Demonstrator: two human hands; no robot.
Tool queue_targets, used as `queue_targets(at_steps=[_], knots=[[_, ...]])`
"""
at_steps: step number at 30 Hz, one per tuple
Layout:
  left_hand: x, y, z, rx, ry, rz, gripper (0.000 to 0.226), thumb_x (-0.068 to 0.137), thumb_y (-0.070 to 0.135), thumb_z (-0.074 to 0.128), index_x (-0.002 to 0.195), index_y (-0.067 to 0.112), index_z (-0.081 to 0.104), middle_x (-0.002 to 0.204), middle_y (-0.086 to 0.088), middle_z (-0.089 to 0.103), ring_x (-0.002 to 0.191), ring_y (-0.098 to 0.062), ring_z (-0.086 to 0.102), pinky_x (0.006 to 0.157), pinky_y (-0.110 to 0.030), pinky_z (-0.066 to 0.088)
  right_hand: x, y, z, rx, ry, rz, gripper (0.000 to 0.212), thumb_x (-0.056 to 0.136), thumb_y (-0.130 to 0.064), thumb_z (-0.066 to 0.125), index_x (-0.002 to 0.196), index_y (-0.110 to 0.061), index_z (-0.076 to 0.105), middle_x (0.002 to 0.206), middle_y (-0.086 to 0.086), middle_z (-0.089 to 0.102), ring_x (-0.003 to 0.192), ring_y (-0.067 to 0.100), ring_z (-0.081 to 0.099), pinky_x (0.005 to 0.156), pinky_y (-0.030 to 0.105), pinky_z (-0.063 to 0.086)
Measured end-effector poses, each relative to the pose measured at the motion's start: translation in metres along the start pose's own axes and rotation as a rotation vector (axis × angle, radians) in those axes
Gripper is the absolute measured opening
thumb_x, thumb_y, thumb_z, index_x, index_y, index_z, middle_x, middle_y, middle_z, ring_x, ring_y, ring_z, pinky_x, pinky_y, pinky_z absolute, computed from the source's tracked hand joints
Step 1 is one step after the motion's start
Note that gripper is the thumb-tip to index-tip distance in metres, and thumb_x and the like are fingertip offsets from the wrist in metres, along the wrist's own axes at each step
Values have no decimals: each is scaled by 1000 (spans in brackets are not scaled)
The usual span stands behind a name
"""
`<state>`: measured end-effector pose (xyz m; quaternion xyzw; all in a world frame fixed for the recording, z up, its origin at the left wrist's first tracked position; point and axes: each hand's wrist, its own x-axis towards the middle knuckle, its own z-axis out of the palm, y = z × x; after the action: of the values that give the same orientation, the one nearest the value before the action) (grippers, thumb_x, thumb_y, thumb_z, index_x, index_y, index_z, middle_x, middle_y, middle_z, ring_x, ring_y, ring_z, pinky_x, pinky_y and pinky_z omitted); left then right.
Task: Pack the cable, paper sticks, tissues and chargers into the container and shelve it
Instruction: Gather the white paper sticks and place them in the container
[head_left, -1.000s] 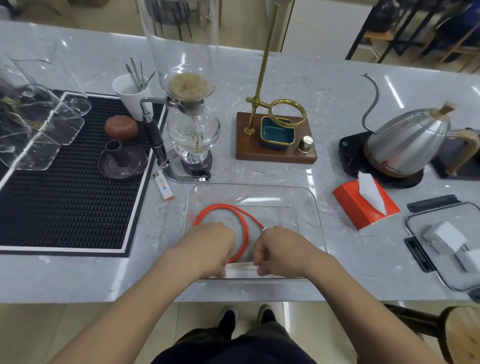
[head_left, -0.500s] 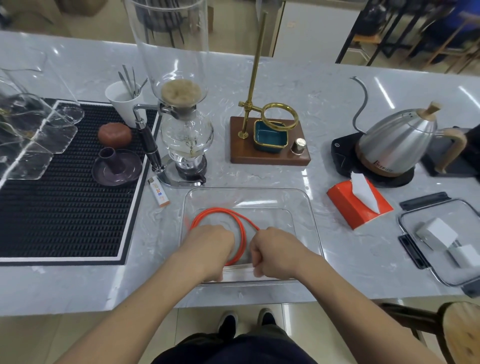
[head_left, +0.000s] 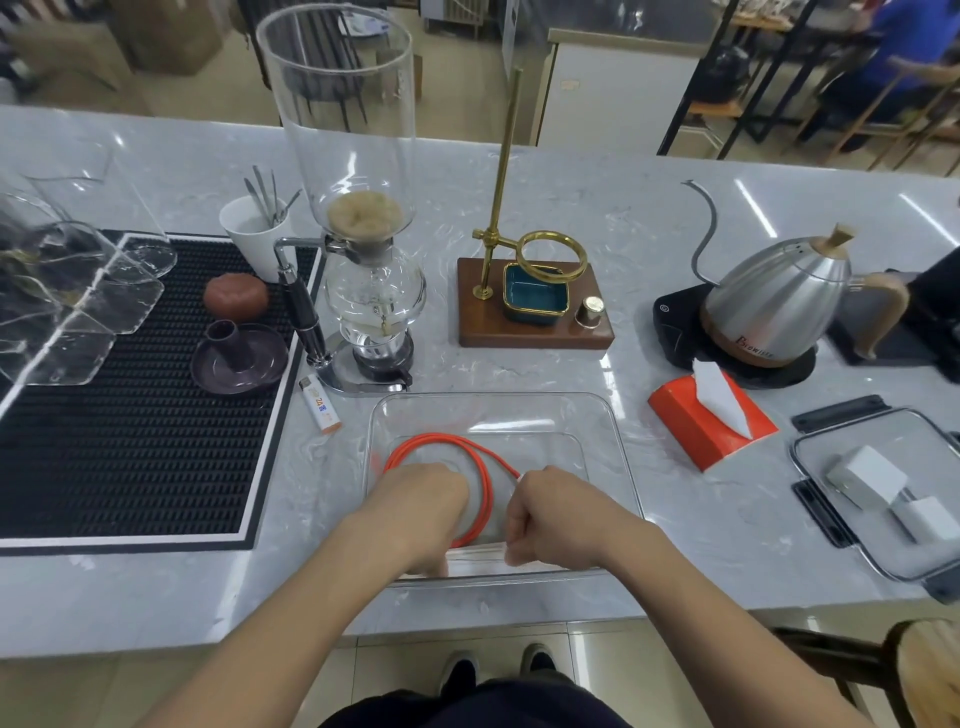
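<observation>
A clear plastic container sits at the counter's near edge. Inside it lies a coiled orange cable. Thin white paper sticks lie along the container's near wall. My left hand and my right hand are both inside the container, fingers curled down onto the ends of the sticks. An orange tissue box with a white tissue sticking up stands to the right. Two white chargers rest on the clear lid at far right.
A glass siphon coffee maker and a lighter stand just behind the container. A black mat covers the left side. A brass stand on a wooden base and a steel kettle sit farther back.
Both hands have stayed on the paper sticks at the container's near wall, shifting only slightly. The camera view has tilted a little.
</observation>
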<state>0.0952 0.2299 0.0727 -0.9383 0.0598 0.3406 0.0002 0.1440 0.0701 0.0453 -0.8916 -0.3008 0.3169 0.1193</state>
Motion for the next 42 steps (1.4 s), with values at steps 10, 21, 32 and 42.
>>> queue_targets(at_steps=[10, 21, 32, 42], knots=[[4, -14, 12, -155, 279, 110, 15, 74, 33, 75, 76, 21, 66, 76, 8, 65, 77, -15, 60, 67, -29, 48, -11, 5, -3, 76, 154, 4, 6, 75, -22, 68, 69, -23, 68, 71, -5, 70, 72, 12, 65, 69, 28, 54], [23, -16, 19, -260, 381, 91, 2, 73, 21, 62, 72, 22, 61, 72, 8, 64, 71, -13, 59, 53, -25, 41, 4, 18, 5, 182, 292, 113, 46, 90, -29, 63, 132, -16, 54, 128, 4, 61, 112, 20, 59, 92, 28, 46], [56, -13, 26, -270, 449, 151, 27, 90, 14, 55, 115, 22, 65, 107, -2, 58, 96, -26, 62, 80, -45, 52, 1, 6, 8, 413, 266, 116, 36, 88, -2, 47, 121, -11, 58, 109, 6, 69, 98, 21, 66, 88, 30, 53], [55, -14, 29, -317, 378, 125, 25, 79, 33, 64, 70, 9, 65, 72, -9, 69, 69, -26, 63, 62, -40, 53, 4, 3, 9, 548, 252, 126, 33, 84, 4, 47, 106, -15, 62, 103, 5, 71, 92, 19, 68, 82, 30, 56]])
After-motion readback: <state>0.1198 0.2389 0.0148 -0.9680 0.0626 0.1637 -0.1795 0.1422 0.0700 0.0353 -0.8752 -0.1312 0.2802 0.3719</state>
